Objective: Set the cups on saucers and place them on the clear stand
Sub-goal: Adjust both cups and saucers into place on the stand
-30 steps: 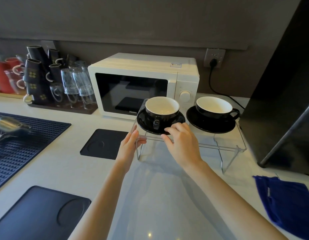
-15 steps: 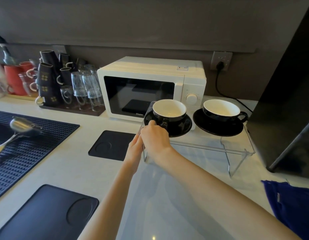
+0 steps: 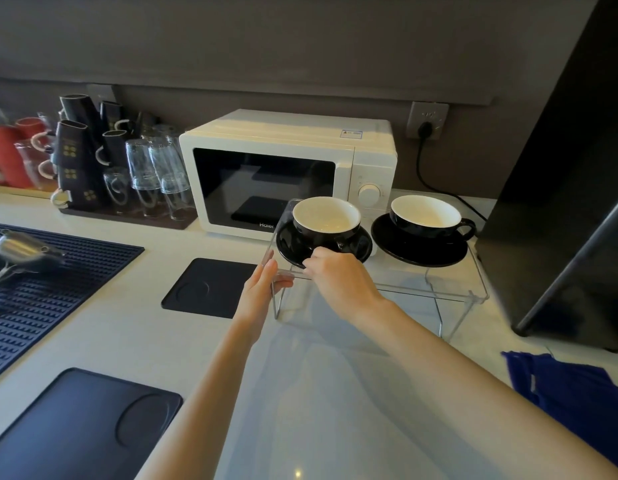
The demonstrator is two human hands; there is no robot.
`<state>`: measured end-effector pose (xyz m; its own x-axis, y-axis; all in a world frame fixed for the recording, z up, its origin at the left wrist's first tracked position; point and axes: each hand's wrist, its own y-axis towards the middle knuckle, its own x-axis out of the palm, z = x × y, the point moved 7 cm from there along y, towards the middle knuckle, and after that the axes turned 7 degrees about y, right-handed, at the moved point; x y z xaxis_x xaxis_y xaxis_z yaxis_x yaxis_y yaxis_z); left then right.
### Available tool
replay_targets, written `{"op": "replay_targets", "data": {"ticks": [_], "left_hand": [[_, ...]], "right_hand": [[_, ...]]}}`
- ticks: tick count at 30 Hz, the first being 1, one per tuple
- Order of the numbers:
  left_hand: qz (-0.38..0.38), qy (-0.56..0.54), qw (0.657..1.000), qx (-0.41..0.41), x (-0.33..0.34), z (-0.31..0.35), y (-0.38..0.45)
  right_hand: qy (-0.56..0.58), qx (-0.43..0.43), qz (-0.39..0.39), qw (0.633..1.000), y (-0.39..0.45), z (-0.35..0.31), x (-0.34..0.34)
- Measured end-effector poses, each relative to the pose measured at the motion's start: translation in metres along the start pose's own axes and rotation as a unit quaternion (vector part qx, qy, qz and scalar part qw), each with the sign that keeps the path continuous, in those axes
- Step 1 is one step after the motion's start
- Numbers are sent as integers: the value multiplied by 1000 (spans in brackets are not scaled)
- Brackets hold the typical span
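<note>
On the clear acrylic stand (image 3: 387,284), in front of the white microwave oven (image 3: 287,171): two glossy black saucers, each carrying a black cup with a white, empty interior. Left black cup (image 3: 326,218) seated on the left black saucer (image 3: 290,242), near the stand's left front corner. Right black cup (image 3: 426,215) centred on the right black saucer (image 3: 420,249), handle pointing right, untouched and well apart from both hands.

Right hand (image 3: 338,277) arched over the front rim of the left saucer, fingers (image 3: 318,254) curled down at the base of the left cup where its handle sits; whether pinching the handle or merely touching it, cannot tell, fingertips hidden behind the knuckles. Left hand (image 3: 262,284) flat and relaxed against the stand's left front edge, thumb along the top panel, fingers extended rather than clenched, beside the left saucer but not touching it.
</note>
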<state>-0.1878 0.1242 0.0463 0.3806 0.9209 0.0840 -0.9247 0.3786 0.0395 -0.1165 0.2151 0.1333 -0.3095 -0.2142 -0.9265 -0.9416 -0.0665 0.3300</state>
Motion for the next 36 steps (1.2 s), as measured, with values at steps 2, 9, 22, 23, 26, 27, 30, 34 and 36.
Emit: {"op": "replay_targets", "data": {"ticks": [2, 9, 22, 23, 26, 27, 30, 34, 36], "left_hand": [[0, 1, 1000, 1, -1, -1, 1], [12, 10, 1000, -4, -2, -5, 3], [18, 6, 1000, -10, -3, -8, 6], [19, 3, 1000, -10, -2, -8, 6], [18, 3, 1000, -8, -1, -6, 5], [17, 4, 1000, -8, -1, -6, 4], [18, 6, 1000, -8, -1, -5, 4], [21, 2, 1000, -10, -2, -7, 4], [20, 2, 1000, -10, -2, -6, 4]], "right_hand": [[22, -7, -9, 1000, -3, 6, -2], [136, 3, -23, 991, -20, 26, -16], [233, 38, -7, 972, -30, 61, -25], [242, 45, -6, 969, -31, 64, -25], [270, 64, 1, 961, -32, 74, -25], [275, 67, 1, 959, -32, 77, -25], [281, 74, -1, 957, -31, 81, -25], [291, 72, -3, 954, -31, 82, -27], [290, 76, -7, 954, -32, 82, -27]]}}
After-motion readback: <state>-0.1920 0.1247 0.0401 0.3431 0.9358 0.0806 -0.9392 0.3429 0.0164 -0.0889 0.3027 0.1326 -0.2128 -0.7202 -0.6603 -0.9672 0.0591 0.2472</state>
